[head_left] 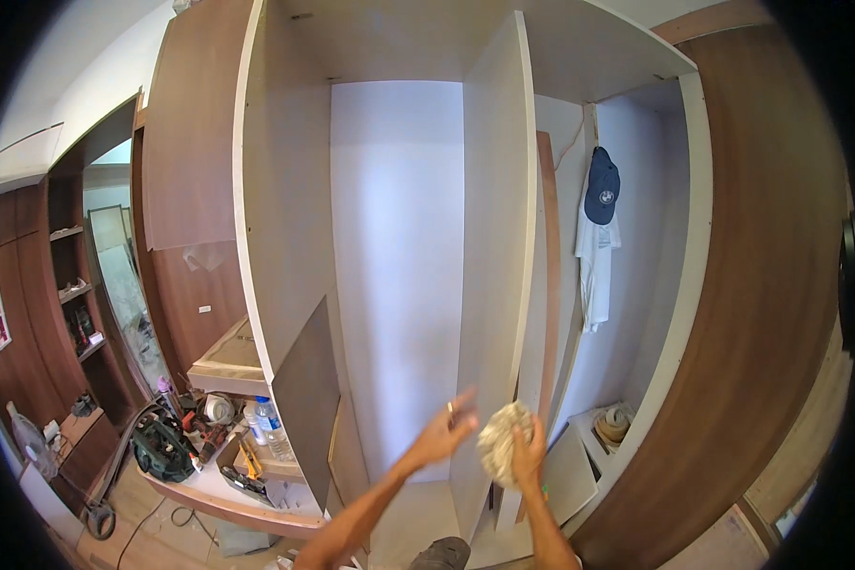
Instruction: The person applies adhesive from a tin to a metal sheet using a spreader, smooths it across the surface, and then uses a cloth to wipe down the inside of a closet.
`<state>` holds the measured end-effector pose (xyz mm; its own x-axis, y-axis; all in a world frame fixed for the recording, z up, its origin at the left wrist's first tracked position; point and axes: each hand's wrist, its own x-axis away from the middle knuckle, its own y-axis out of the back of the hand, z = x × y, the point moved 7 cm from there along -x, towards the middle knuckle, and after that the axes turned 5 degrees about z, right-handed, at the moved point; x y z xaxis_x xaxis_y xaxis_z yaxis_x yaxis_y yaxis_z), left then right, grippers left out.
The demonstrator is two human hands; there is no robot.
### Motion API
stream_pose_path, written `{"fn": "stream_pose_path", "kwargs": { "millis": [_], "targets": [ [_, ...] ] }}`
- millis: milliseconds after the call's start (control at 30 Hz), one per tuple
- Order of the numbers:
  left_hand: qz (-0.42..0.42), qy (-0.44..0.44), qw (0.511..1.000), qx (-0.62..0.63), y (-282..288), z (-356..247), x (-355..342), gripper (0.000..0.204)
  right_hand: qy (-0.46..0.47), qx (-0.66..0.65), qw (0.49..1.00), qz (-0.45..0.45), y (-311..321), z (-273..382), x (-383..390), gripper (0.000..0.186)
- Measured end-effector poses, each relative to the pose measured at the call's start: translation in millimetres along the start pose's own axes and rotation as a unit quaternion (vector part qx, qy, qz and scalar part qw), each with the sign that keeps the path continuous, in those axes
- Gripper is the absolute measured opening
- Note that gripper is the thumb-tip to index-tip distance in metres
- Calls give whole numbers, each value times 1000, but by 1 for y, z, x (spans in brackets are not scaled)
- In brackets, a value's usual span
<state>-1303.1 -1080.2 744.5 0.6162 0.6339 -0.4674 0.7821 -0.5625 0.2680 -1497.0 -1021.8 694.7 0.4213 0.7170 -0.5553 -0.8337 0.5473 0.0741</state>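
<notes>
A bunched, cream-coloured cloth [500, 443] is gripped by my right hand [531, 454], fingers closed on its right side. It is held up in front of the lower part of an upright divider panel [499, 171] in a tall open cabinet. To the left of the cloth, my left hand [445, 433] is raised with its fingers apart and nothing in it. A gap lies between that hand and the cloth. Behind the left hand is the cabinet's pale back panel [397, 247].
A navy cap [602, 185] and white shirt [596, 275] hang in the right compartment, above a coiled roll [614, 425]. At the left, a low shelf carries water bottles [274, 429], a dark green tool bag [161, 444] and a yellow-handled tool [250, 460]. A loose board [304, 399] leans nearby.
</notes>
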Motion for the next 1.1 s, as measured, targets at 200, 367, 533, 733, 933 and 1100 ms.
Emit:
{"fn": "stream_pose_path", "kwargs": {
  "millis": [200,367,533,733,933,1100],
  "targets": [
    [-139,-203,961,-124,147,-144,-158,63,130,107,985,-30,2,27,-120,39],
    [-214,-296,916,-168,250,-268,-282,67,126,96,987,7,-29,33,-163,35],
    [-241,-342,908,-2,333,-411,-398,89,57,77,995,-18,-43,22,-179,28],
    [-309,-351,884,-3,379,-493,-481,95,34,100,994,-24,-53,38,-193,23],
    [-314,-375,872,3,359,-488,-495,95,9,98,995,-9,-47,40,-197,24],
    [-302,-399,863,66,368,-497,-476,85,1,118,993,5,-52,41,-193,24]
  ]
}}
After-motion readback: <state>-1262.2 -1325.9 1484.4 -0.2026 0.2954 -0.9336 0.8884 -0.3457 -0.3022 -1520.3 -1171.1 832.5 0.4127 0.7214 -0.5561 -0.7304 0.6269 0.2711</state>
